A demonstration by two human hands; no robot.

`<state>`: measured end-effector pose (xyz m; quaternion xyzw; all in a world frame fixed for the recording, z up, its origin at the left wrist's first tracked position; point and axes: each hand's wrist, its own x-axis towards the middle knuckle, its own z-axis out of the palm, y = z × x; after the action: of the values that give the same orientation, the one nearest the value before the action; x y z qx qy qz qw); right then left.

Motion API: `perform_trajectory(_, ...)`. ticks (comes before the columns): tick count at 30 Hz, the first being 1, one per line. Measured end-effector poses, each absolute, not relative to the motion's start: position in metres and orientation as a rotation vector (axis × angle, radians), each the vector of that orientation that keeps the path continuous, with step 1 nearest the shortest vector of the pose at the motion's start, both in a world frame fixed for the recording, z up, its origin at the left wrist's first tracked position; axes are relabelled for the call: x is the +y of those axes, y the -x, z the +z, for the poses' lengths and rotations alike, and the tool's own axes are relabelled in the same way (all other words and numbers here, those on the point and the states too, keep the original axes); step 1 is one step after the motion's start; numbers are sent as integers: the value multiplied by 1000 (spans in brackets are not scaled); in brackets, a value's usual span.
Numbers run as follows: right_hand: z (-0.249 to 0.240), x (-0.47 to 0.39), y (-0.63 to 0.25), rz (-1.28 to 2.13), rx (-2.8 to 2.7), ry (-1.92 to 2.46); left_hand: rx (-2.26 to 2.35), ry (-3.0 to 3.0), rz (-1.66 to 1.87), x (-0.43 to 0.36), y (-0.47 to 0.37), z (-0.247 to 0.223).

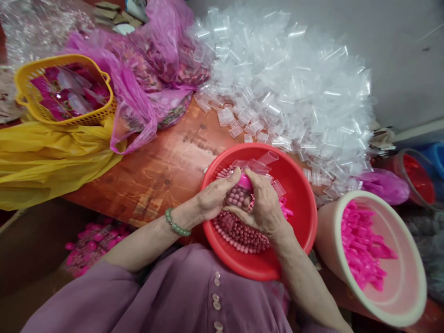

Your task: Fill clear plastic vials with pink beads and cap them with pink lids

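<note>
Over the red basin [301, 217], my left hand [217, 196] and my right hand [263, 201] close round one small clear container [237, 196]. Pink beads fill it, and a bright pink cap [244, 181] sits at its top. The fingers of both hands touch the cap and the container's sides. Beneath them in the basin lie strings of dusky pink beads [243, 236]. Clear plastic tubes [268, 158] rest toward the basin's far side, with bright pink pieces [285, 208] at the right, partly behind my right hand.
A large pile of clear containers [284, 83] covers the back of the wooden table [156, 171]. A whitish bucket [398, 231] of pink pieces stands right. At left are a yellow basket [69, 121], purple bags [130, 101] and a yellow bag [52, 162]. Pink beaded items [95, 243] lie below the table.
</note>
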<state>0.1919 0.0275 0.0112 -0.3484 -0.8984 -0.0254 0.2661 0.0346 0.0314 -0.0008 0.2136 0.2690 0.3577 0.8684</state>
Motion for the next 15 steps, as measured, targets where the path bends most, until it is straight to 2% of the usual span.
perform_trajectory(3, 12, 26, -191, -124, -2408, 937, 664, -360, 719, 32, -42, 1)
perform_trajectory(7, 13, 23, -190, -253, -2406, 895, 831, -361, 977, 25, -55, 7)
perform_trajectory(12, 18, 15, -186, -325, -2390, 793, 1075, -791, 1148, 13, -55, 7)
perform_trajectory(15, 27, 12, -181, -197, -2431, 814, 1160, -1149, 1208, 11, -45, 8)
